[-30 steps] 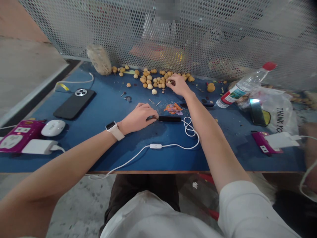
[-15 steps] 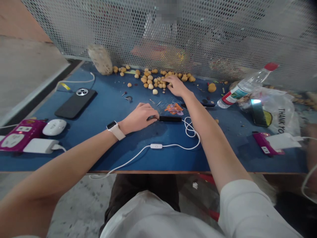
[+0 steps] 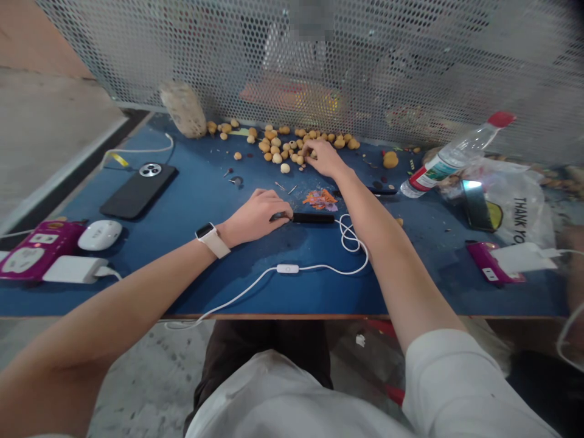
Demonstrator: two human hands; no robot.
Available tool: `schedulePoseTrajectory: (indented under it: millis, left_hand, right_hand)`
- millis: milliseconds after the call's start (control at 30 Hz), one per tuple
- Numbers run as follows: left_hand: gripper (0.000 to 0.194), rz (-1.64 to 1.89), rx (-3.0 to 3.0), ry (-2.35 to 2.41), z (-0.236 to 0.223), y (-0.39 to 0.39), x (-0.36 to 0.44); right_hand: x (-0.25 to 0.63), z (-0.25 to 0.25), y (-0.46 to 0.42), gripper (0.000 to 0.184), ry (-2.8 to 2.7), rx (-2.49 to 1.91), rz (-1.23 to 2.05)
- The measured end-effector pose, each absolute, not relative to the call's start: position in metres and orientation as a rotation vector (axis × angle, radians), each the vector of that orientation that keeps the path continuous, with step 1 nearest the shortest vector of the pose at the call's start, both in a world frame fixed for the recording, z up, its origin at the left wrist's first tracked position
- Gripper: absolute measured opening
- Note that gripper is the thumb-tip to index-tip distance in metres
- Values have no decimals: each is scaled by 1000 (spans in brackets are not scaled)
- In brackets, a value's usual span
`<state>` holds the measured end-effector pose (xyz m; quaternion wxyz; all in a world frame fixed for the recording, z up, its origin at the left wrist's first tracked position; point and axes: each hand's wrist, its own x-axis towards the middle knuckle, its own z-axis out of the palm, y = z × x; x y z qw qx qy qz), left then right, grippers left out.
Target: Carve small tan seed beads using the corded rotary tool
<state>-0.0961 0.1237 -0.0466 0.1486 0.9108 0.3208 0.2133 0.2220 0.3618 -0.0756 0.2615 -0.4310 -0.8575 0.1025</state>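
My left hand, with a pale watch on its wrist, rests on the table and is closed around a black pen-shaped tool, probably a small electric engraver. A white cable with an inline switch loops across the table nearby. My right hand reaches into a scattered group of small tan round beads, its fingertips among them. Whether those fingers hold a bead is hidden. Orange shavings lie between my hands.
A black phone, white oval case, magenta power strip and white charger sit left on the blue table. A water bottle and plastic bag lie right, before a perforated metal screen.
The fingers of my right hand have shifted slightly among the beads. My left hand and the black tool have stayed in nearly the same place.
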Motion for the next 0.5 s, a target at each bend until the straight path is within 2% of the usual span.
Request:
schedulePoseTrajectory:
  millis: [200, 267, 500]
  left_hand:
    - [23, 607, 2624, 922, -45, 123, -96]
    - [23, 606, 2622, 921, -45, 123, -96]
    - [23, 609, 2612, 921, -45, 123, -96]
  right_hand:
    - [223, -70, 357, 53, -2196, -1136, 310]
    - [222, -65, 354, 59, -2184, -1135, 311]
    - [224, -57, 347, 47, -2179, -1124, 231]
